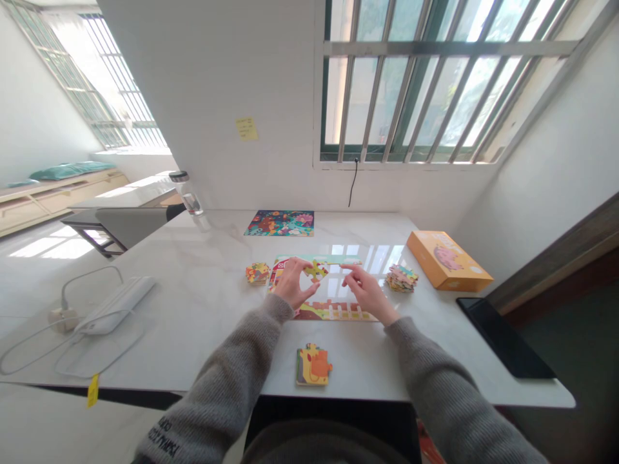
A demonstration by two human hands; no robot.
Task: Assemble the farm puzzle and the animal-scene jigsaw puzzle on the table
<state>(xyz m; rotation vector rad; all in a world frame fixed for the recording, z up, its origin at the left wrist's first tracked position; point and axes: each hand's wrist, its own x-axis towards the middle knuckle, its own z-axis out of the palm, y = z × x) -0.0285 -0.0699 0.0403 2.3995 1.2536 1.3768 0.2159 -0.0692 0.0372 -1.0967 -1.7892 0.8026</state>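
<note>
In the head view, the left hand (294, 283) pinches a puzzle piece (317, 269) between thumb and index fingertip, while the right hand (365, 291), fingers parted on nothing visible, is just right of that grip. The piece looks like light, stiff card, likely to slide on the glossy table (213, 258) and crease at its knobs, so 2 fingertips on opposite edges should suit.
</note>
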